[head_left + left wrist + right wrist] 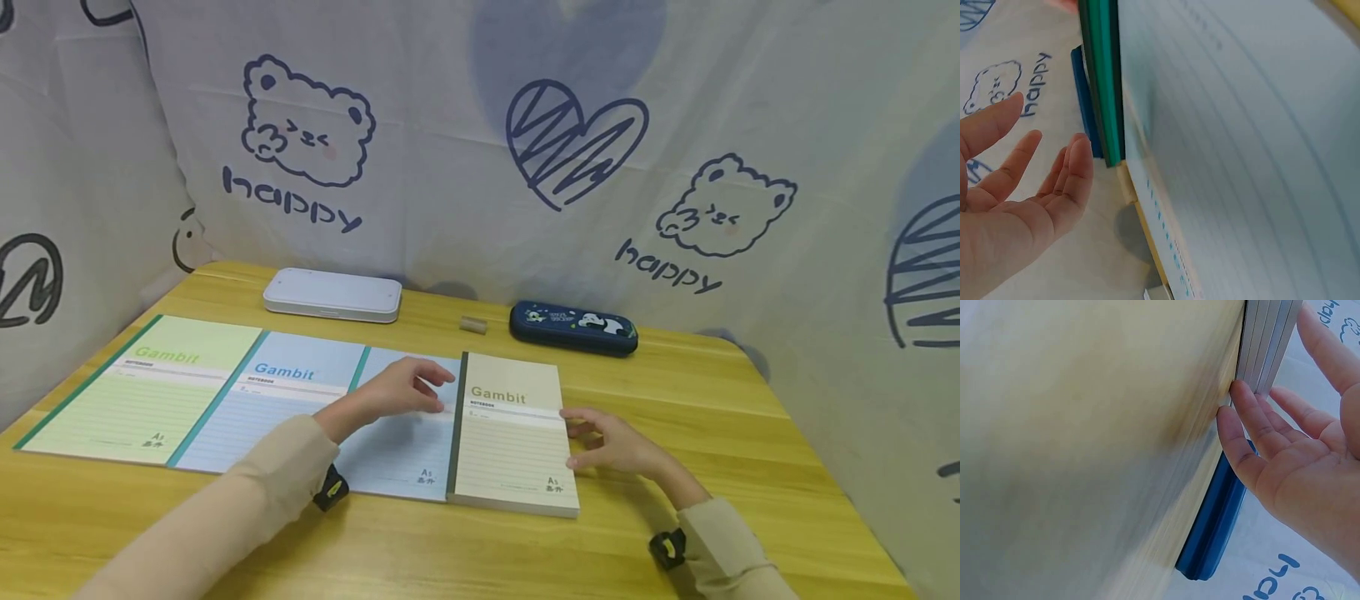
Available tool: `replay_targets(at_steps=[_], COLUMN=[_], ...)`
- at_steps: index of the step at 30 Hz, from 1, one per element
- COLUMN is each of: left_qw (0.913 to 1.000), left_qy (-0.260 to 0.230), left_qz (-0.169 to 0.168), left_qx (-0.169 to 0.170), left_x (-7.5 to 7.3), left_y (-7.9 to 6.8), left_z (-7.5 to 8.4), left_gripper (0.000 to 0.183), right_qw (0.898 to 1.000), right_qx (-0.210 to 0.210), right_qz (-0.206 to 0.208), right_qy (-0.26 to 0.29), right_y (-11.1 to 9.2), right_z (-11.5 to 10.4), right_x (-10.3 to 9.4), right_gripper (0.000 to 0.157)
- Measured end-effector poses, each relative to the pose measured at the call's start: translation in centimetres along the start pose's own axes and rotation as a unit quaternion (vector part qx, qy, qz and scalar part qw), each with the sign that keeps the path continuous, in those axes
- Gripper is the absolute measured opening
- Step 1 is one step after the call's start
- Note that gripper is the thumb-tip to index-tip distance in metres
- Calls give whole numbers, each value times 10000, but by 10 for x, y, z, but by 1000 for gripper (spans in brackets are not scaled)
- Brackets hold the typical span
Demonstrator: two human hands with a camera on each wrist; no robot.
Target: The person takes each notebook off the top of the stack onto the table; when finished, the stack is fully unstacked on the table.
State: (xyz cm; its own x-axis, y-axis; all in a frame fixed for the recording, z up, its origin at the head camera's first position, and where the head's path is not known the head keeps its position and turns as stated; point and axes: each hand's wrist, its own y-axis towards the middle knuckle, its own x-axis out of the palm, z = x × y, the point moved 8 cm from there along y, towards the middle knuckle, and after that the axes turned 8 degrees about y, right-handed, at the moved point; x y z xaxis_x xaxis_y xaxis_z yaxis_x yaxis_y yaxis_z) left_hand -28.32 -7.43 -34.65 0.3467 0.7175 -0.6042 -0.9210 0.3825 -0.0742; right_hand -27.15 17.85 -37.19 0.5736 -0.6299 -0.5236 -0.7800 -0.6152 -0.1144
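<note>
A stack of notebooks topped by a cream one (517,450) with a dark spine lies at the right end of a row. My right hand (618,442) touches the stack's right edge with thumb and fingertips; the right wrist view shows them against the layered page edges (1266,344). Fingers of that hand (1247,419) are only slightly bent. My left hand (408,387) hovers over a blue notebook (390,462), left of the stack, holding nothing. Its fingers are loosely spread in the left wrist view. Further left lie another blue notebook (262,417) and a green one (176,400).
Behind the notebooks stand a white case (332,293), a small tan block (473,325) and a dark blue pencil case (573,328) with a panda. They sit on a yellow wooden table (720,400). A printed cloth (442,167) hangs behind the table.
</note>
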Motion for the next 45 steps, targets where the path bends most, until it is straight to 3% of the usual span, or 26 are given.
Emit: replay_targets(at_steps=[10,28,45], left_qw=[9981,9926,9855], left_qy=[320,934,1404], left_qz=[-271,-376,-798], left_qx=[-457,-679,-511], left_x=[17,34,44], left_y=[10,19,28], left_z=[-4,2,7], left_gripper=[47,57,61], right_qw=[10000,10000,10000], right_qx=[-14,51,48], right_qz=[10,18,-23], right_qy=[12,-12,38], right_y=[-1,-1,-2], right_z=[-2,1,0], right_x=[0,0,0], right_gripper=[68,68,68])
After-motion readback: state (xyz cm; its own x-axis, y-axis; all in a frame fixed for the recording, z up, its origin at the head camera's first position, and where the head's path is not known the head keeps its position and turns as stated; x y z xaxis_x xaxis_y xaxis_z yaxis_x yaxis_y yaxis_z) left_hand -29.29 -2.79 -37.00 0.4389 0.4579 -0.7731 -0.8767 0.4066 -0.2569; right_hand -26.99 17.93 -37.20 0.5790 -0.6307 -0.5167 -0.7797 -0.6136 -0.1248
